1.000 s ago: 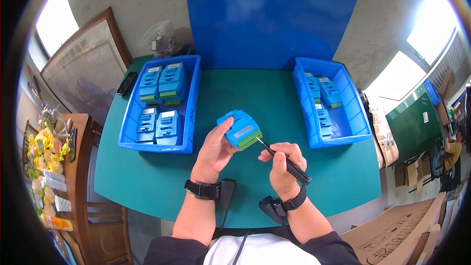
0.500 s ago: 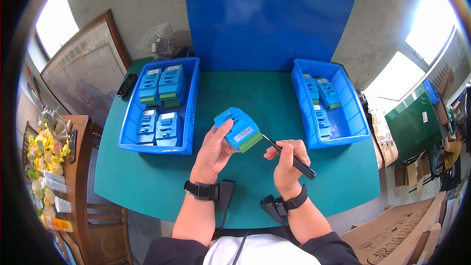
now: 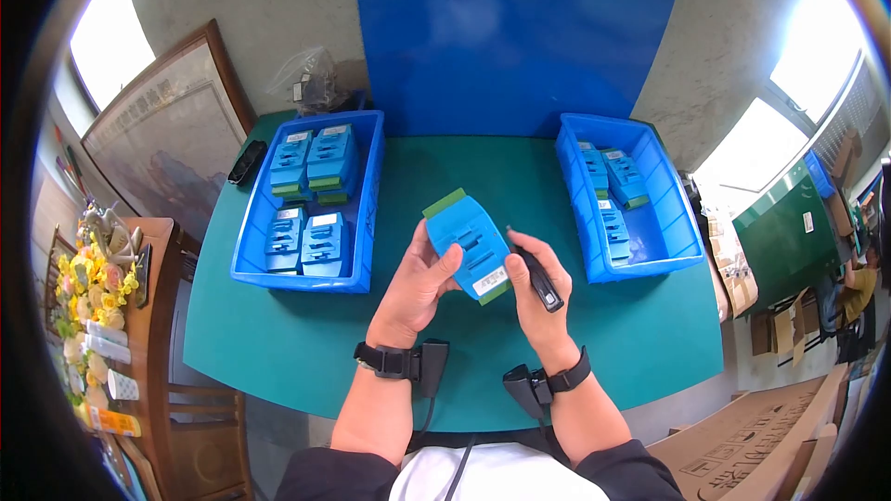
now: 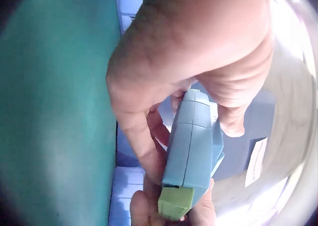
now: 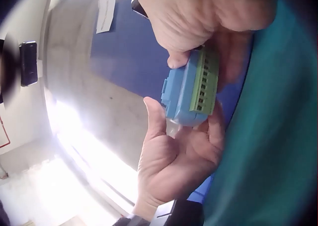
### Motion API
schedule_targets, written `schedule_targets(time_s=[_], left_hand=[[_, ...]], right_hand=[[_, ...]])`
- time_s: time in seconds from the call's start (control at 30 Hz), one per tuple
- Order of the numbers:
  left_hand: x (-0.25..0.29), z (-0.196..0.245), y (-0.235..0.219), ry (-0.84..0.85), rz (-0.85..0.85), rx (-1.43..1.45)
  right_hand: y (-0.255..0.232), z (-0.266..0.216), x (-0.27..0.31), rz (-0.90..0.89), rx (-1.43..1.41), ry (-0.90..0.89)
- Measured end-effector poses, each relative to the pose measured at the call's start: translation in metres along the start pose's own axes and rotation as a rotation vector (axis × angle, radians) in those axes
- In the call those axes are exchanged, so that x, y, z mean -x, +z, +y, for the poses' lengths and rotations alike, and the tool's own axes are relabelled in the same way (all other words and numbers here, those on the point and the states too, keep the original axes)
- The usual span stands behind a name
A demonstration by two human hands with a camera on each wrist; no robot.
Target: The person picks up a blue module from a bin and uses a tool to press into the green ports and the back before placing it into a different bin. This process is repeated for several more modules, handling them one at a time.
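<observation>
In the head view a blue terminal module (image 3: 471,243) with green terminal strips at both ends is tilted above the table. My left hand (image 3: 419,283) grips its left side, thumb on the slotted face. My right hand (image 3: 540,311) holds a black-handled screwdriver (image 3: 541,282) against the palm; its thumb and fingers are also at the module's right edge. The right wrist view shows the right thumb (image 5: 177,60) on the module near a green terminal block (image 5: 203,84) with a row of openings. From the left wrist, the module's narrow side (image 4: 186,141) shows.
A blue bin (image 3: 239,264) on the left holds several similar modules (image 3: 324,243). On the right, another blue bin (image 3: 682,223) has several more (image 3: 626,176). A black object (image 3: 247,163) lies beside the left bin. A blue panel (image 3: 520,37) stands behind the green table (image 3: 306,343).
The module has turned so its slotted face and both green ends show. My right hand has moved in to the module's edge, and the screwdriver has swung away from the terminal strip.
</observation>
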State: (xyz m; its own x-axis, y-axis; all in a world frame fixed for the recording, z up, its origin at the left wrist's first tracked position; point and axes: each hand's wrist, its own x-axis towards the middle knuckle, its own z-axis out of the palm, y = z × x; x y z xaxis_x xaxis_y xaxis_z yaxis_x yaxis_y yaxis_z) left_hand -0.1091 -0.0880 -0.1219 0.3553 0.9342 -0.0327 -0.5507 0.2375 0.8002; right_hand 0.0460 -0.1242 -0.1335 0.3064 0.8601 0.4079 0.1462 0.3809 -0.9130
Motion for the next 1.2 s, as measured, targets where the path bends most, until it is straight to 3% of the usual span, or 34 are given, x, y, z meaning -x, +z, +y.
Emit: schedule_targets(time_s=[0.07,0.23,0.43,0.53,0.63,0.73,0.83,0.93,0.97,1.0,1.2], left_hand=[[0.0,-0.001,-0.001,-0.001,-0.041,0.017],[-0.005,-0.014,-0.008,0.025,-0.171,-0.031],[-0.003,-0.01,0.002,-0.013,-0.124,-0.013],[-0.005,-0.011,-0.004,-0.128,-0.16,0.042],[-0.005,-0.011,-0.001,-0.291,-0.252,0.009],[-0.011,-0.02,-0.012,-0.299,-0.366,0.191],[-0.009,-0.015,-0.007,-0.266,-0.323,0.287],[-0.003,-0.009,0.002,-0.193,-0.172,0.38],[-0.005,-0.013,-0.006,-0.176,-0.278,0.46],[-0.005,-0.012,-0.006,-0.143,-0.242,0.448],[-0.011,-0.02,-0.016,0.107,-0.073,0.413]], right_hand=[[-0.002,0.0,0.002,-0.048,0.042,0.031],[0.001,0.001,0.003,0.123,-0.047,0.065],[0.001,0.0,0.005,0.15,-0.04,-0.057],[0.0,0.003,0.006,0.181,-0.069,-0.099],[-0.001,0.004,0.004,0.075,-0.041,-0.191],[-0.001,0.006,0.004,-0.033,-0.023,-0.224],[0.001,0.004,0.005,-0.078,0.001,-0.199],[0.001,0.0,0.005,-0.106,0.067,-0.257],[0.001,-0.003,0.004,-0.104,0.105,-0.305],[0.001,-0.004,0.004,-0.102,0.144,-0.354],[-0.004,-0.01,0.007,-0.008,-0.088,-0.238]])
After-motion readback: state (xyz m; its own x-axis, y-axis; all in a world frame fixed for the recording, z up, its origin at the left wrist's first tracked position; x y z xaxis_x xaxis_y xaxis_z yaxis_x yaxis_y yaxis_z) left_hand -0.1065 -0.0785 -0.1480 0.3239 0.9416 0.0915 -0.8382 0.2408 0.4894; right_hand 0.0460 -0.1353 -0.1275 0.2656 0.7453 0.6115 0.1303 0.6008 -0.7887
